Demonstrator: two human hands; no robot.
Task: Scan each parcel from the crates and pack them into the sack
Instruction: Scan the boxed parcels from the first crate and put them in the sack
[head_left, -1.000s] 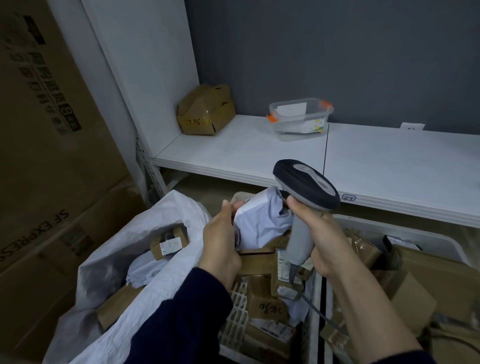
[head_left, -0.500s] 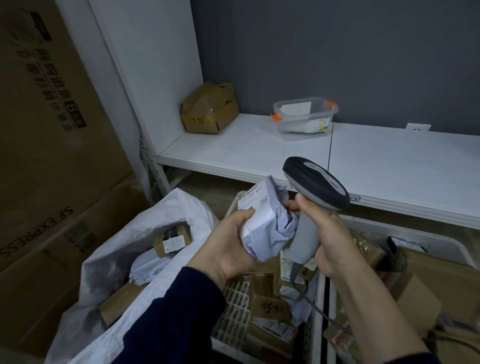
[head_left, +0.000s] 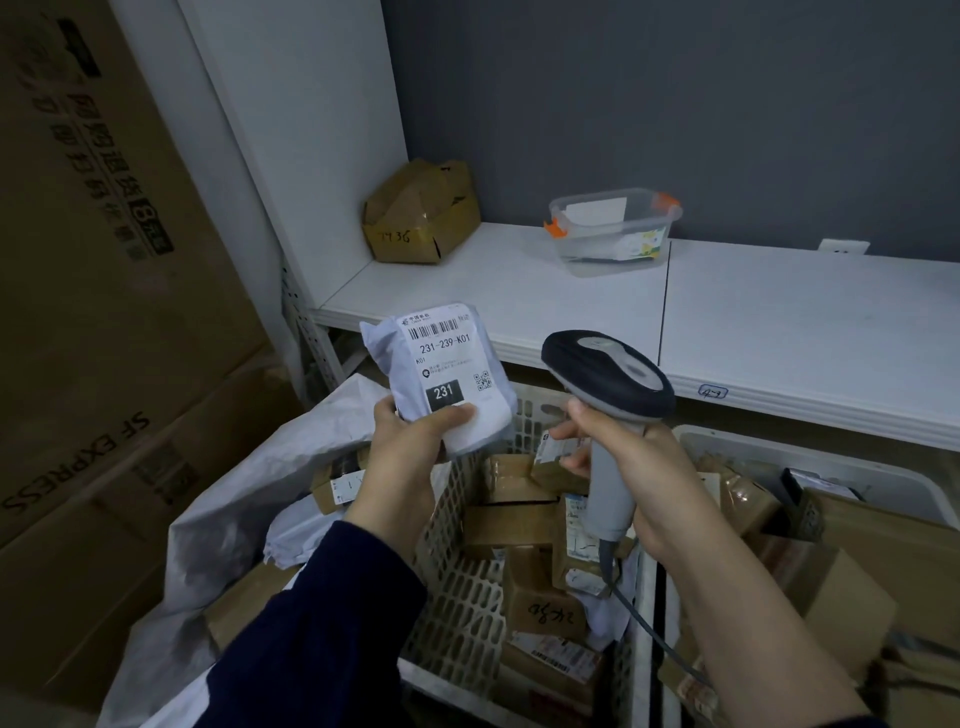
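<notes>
Parcel up, scanner beside it.
Left hand grips the white parcel label-up; right hand wraps the scanner handle above the crate.

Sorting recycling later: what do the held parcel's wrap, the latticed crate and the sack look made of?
Parcel: soft pale plastic film, likely; it creases and bulges. Crate: rigid white moulded plastic, slotted wall. Sack: probably woven plastic, matt, stiff crumpled folds.
</notes>
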